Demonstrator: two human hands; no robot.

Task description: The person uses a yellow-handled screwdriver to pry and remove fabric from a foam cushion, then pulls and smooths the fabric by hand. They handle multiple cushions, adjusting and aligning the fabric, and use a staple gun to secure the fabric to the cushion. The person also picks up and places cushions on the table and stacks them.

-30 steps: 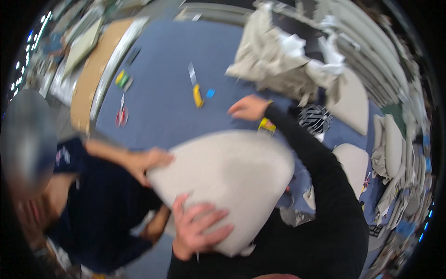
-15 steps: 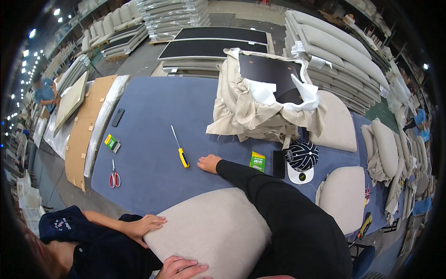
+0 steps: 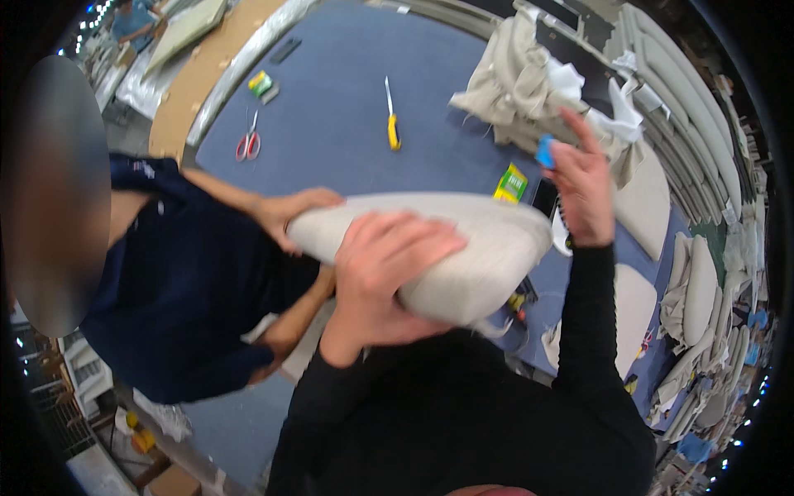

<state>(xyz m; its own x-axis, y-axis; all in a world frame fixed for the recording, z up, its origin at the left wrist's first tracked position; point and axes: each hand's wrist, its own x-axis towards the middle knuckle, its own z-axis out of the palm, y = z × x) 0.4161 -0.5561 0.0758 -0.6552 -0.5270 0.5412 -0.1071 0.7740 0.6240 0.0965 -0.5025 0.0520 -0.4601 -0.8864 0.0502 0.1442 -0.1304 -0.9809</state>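
A beige padded seat cushion (image 3: 463,240) is lifted and tilted edge-on over the near side of the blue table. My left hand (image 3: 385,281), smeared a little by motion, wraps its near edge. To the left, a co-worker's hand (image 3: 302,211) holds the other end of the same cushion. My right hand (image 3: 583,186) is raised at the cushion's right, apart from it, pinching a small blue piece (image 3: 546,152) between thumb and fingers, index finger pointing up. What the blue piece is, I cannot make out. Just past the cushion lies a green and yellow box (image 3: 511,183).
On the blue table (image 3: 331,116) lie a yellow-handled screwdriver (image 3: 393,124), red-handled scissors (image 3: 248,145), a small green and yellow box (image 3: 260,83) and a dark phone (image 3: 286,50). Beige fabric (image 3: 517,83) is heaped far right; more cushions (image 3: 641,207) lie at the right.
The cushion has been raised and tipped from lying flat at the table's near edge. My right hand has left the tabletop and come up with the blue piece. The view has shifted.
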